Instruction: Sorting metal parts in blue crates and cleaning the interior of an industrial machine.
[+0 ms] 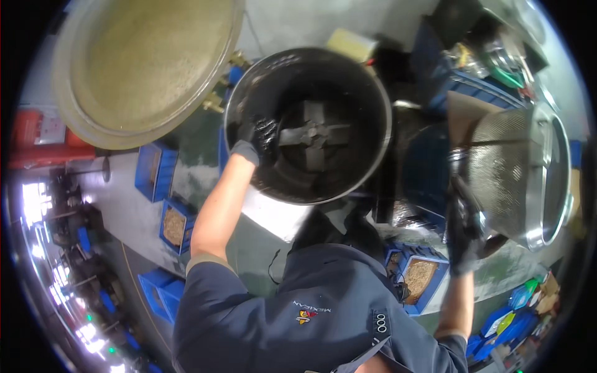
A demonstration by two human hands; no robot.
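A large dark round drum [367, 93] with a shiny rim stands open in front of me, with a four-armed metal piece [314, 132] at its bottom. My left hand [246, 150], in a dark glove, is at the drum's left rim. Its fingers reach inside and blend into the dark interior, so their grip is hidden. On the right, a perforated metal basket [500, 171] lies tilted on its side, its mouth facing right. My right hand [463, 233], in a wet dark glove, grips the basket's left side, its fingers partly lost in shadow.
A big round yellowish lid or vessel [149, 62] with brass fittings is at upper left. Blue bins [155, 171] stand on the floor to the left, another bin [429, 273] with tan granules near my right side. A blue crate [479, 87] holds metal items at upper right.
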